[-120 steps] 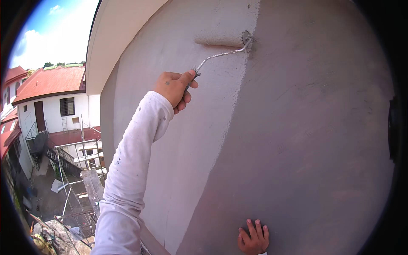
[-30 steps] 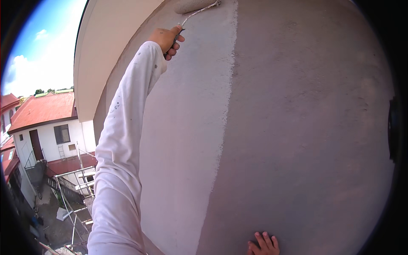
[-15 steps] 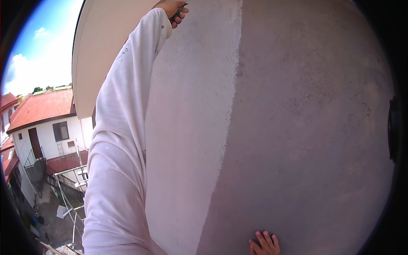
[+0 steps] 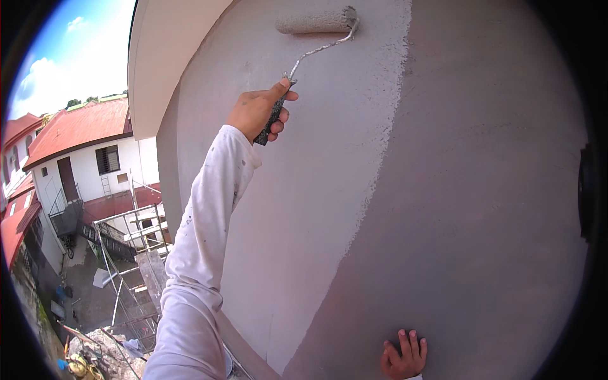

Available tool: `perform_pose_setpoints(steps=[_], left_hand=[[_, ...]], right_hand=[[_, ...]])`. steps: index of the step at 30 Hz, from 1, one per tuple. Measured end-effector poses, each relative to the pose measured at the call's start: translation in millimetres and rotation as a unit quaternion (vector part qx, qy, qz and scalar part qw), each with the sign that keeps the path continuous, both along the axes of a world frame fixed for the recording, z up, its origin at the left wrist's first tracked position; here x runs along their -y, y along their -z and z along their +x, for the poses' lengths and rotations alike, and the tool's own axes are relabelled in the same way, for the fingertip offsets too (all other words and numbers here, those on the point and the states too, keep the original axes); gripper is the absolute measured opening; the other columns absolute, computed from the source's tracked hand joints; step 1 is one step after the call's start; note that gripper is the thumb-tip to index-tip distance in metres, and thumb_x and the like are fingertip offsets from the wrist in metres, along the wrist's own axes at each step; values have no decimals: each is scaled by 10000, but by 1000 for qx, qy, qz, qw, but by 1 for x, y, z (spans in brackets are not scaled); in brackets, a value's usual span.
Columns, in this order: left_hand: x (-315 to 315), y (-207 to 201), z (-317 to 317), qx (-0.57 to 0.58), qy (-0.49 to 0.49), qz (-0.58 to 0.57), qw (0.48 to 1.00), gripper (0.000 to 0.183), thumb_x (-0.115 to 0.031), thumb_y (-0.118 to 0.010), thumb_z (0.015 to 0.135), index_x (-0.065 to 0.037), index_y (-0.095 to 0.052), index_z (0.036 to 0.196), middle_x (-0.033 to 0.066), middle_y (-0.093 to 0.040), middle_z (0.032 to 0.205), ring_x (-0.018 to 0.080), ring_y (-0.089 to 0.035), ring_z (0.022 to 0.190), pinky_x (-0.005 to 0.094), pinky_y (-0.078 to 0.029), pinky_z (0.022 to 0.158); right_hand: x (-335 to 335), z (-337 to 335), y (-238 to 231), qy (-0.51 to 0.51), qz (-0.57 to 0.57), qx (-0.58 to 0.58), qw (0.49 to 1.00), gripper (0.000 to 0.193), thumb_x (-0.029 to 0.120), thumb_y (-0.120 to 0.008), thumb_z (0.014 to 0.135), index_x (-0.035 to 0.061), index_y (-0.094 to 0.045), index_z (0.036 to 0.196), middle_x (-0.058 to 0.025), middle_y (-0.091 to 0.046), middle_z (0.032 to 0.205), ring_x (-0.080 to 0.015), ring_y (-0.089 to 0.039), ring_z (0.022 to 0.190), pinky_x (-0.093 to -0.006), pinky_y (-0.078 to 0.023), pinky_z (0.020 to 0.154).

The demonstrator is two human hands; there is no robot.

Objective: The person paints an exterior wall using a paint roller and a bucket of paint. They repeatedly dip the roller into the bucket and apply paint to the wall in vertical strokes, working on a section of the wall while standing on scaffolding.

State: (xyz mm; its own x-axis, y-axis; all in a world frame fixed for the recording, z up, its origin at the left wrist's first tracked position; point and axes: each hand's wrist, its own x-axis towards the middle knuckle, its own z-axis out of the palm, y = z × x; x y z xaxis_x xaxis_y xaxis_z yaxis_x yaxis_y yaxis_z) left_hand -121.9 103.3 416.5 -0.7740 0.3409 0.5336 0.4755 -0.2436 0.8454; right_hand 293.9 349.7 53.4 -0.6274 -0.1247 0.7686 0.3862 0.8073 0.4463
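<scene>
My left hand is closed round the dark, paint-spotted handle of a paint roller, with the arm stretched up in a white, spotted sleeve. The roller's paint-coated sleeve lies sideways near the top of the wall, seemingly against it. Light grey paint covers the wall's left part, ending in a ragged slanting edge. Right of that edge the surface is a darker, mottled grey-brown. Low down on this darker part, my right hand rests with its fingers spread, nothing in it.
A curved pale overhang borders the wall at upper left. Below on the left stand metal scaffolding, a dark staircase and a white building with a red roof. Rubble shows at lower left, far below.
My left hand has come down, bringing the whole roller into view. The view has shifted, showing more scaffolding and ground. My right hand still lies against the wall, fingers spread.
</scene>
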Motion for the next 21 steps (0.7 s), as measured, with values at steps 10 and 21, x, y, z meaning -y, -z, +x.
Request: perform_pose_setpoints(steps=[10, 21], left_hand=[[39, 216, -7, 142, 59, -31, 988, 547, -518, -642, 1016, 12, -752, 1097, 11, -566, 614, 83, -497, 474, 251, -380, 438], [82, 455, -26, 317, 112, -122, 934, 386, -412, -767, 961, -31, -823, 987, 10, -621, 643, 61, -489, 501, 252, -383, 464]], right_hand=[[-26, 2, 28, 15, 27, 39, 999, 431, 249, -617, 928, 189, -595, 1354, -213, -458, 1582, -424, -403, 1495, -597, -230, 1234], [-11, -20, 32, 66, 76, 44, 994, 538, 313, -556, 1000, 71, -463, 1472, -277, -358, 1628, -494, -269, 1541, -661, -109, 1235]])
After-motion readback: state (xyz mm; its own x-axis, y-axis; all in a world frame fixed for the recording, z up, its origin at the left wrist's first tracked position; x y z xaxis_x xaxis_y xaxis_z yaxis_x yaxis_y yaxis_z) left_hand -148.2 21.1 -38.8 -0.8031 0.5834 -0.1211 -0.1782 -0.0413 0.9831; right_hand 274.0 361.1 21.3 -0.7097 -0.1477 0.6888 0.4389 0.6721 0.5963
